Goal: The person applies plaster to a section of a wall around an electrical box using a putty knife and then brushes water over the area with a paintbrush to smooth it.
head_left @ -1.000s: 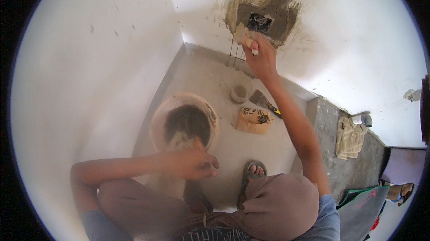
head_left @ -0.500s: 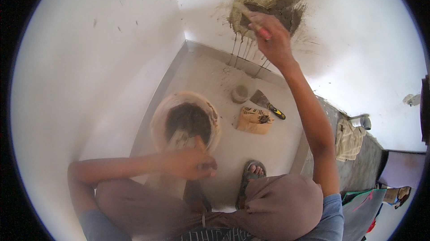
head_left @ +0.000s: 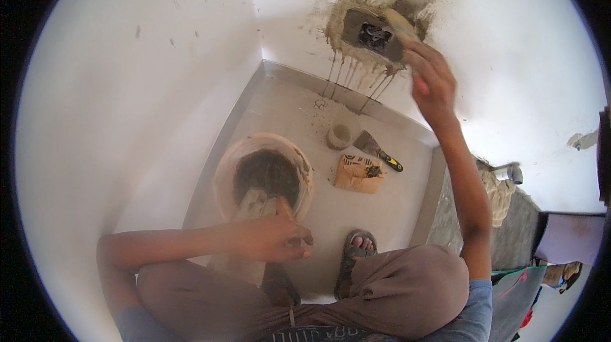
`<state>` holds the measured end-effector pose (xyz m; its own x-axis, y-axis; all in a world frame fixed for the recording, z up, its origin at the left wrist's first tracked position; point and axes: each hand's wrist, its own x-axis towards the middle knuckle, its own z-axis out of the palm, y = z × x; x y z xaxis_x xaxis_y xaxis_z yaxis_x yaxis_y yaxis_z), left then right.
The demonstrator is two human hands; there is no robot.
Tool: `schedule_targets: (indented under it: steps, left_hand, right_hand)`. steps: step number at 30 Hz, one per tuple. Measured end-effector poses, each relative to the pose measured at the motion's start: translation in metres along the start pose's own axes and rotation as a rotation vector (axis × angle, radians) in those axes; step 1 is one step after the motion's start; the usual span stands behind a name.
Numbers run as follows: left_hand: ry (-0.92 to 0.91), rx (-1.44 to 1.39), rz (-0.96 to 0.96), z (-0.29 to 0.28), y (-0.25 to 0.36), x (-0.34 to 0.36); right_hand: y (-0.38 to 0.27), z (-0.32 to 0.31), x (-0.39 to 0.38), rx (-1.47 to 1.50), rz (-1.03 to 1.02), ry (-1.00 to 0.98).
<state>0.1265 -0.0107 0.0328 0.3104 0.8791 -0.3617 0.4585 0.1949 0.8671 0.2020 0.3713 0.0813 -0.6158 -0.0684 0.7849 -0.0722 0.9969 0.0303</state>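
My right hand [head_left: 433, 81] is closed round the handle of a brush, blurred by motion. The pale brush head [head_left: 400, 25] is at the right side of a rectangular recess in the white wall. Inside the recess is a dark box [head_left: 374, 36], with wet grey mortar [head_left: 347, 43] smeared round it and drips below. My left hand [head_left: 273, 238] lies over the near rim of a pale bucket [head_left: 226, 180], its fingers loosely bent and apart, with nothing visible in them. Dark grey material [head_left: 267, 170] fills the bucket's inside. Beside my left hand, a whitish cloth-like piece [head_left: 254, 203] hangs over the rim.
On the floor stand a small round cup [head_left: 340, 136], a putty knife [head_left: 377, 150] with a black-yellow handle, and a torn brown paper packet [head_left: 359, 176]. My sandalled foot [head_left: 358, 253] is near them. A grey pipe end [head_left: 514, 173] and a striped cloth [head_left: 499, 199] are at the right.
My right hand has swept the brush from the recess's left edge to its right side, uncovering the dark box. My left hand has stayed by the bucket.
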Motion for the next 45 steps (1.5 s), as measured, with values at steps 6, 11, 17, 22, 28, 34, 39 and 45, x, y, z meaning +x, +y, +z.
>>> schedule_targets:
  steps: [6,11,17,22,28,34,39,45]
  left_hand:
    - [-0.034,-0.01,-0.057,-0.003,0.001,0.002]
    - [0.012,0.045,0.001,-0.005,0.002,-0.003]
    - [0.026,-0.064,-0.041,-0.003,0.005,-0.002]
    - [0.06,0.018,0.018,-0.002,-0.005,-0.004]
    - [0.035,-0.016,-0.044,-0.005,0.004,-0.005]
    - [-0.029,-0.016,-0.071,-0.005,0.005,0.004]
    - [-0.018,-0.014,-0.068,-0.004,0.006,0.006]
    - [-0.049,-0.011,-0.094,-0.003,0.004,0.018]
  right_hand:
    - [0.005,0.079,0.031,0.162,-0.027,0.017]
    - [0.01,0.016,0.006,-0.085,0.099,0.063]
    - [-0.014,0.02,0.01,0.026,-0.028,0.003]
    - [0.012,0.029,0.013,0.116,0.212,0.086]
    - [-0.013,0.003,-0.034,0.331,0.411,-0.02]
    - [-0.031,0.079,-0.095,0.547,0.67,-0.359]
    - [-0.032,0.131,-0.126,0.383,0.572,-0.453]
    - [-0.025,0.151,-0.159,0.365,0.528,-0.462]
